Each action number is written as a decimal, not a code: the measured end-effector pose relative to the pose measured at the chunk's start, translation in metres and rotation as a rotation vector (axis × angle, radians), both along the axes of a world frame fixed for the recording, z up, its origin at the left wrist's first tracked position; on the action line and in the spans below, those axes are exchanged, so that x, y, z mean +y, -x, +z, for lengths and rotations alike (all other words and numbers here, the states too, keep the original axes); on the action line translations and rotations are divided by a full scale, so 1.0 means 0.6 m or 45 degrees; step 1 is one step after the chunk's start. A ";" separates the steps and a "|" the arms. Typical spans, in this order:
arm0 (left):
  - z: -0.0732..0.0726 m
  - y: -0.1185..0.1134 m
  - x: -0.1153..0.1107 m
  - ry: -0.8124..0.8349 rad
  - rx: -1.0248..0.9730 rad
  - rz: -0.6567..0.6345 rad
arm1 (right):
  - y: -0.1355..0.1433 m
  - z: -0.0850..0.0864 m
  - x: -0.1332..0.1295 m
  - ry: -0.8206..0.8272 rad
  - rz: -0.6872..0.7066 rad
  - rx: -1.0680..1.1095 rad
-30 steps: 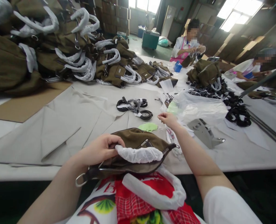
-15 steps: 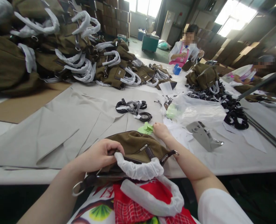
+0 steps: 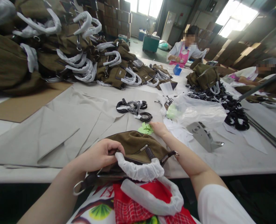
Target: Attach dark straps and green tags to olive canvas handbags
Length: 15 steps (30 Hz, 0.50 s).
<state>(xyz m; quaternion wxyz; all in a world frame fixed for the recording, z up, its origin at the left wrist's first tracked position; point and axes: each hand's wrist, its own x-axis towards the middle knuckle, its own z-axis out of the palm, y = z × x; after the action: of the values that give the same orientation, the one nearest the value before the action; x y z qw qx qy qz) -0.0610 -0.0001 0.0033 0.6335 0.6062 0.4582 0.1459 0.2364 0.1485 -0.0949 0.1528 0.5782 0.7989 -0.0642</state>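
I am finding the brown bag (image 3: 132, 141), presumably soft, at the table edge (image 3: 35, 176); left hand (image 3: 105, 155) is pinching its rim (image 3: 133, 160), the sound hold; right hand (image 3: 159, 128) is touching green slips (image 3: 144, 128), closure unclear.

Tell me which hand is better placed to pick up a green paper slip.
Probably the right hand: it is at the edge of the green paper slips. The left hand is farther away and occupied with the olive-brown zippered bag.
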 end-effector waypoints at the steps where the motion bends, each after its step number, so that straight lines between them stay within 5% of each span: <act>1: -0.001 0.000 0.000 -0.004 0.001 -0.003 | 0.003 0.001 0.001 -0.002 0.008 0.001; 9: -0.010 0.005 0.001 -0.067 0.030 -0.038 | 0.027 0.001 0.006 -0.128 0.026 0.006; 15: 0.021 -0.012 0.010 -0.666 0.217 -0.271 | 0.021 0.052 -0.020 -0.299 0.141 0.074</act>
<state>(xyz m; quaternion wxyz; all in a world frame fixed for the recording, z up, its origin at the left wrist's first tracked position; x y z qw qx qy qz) -0.0536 0.0061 0.0160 0.4269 0.8035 0.3905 0.1402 0.2241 0.1364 -0.0637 0.0641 0.5451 0.8356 0.0217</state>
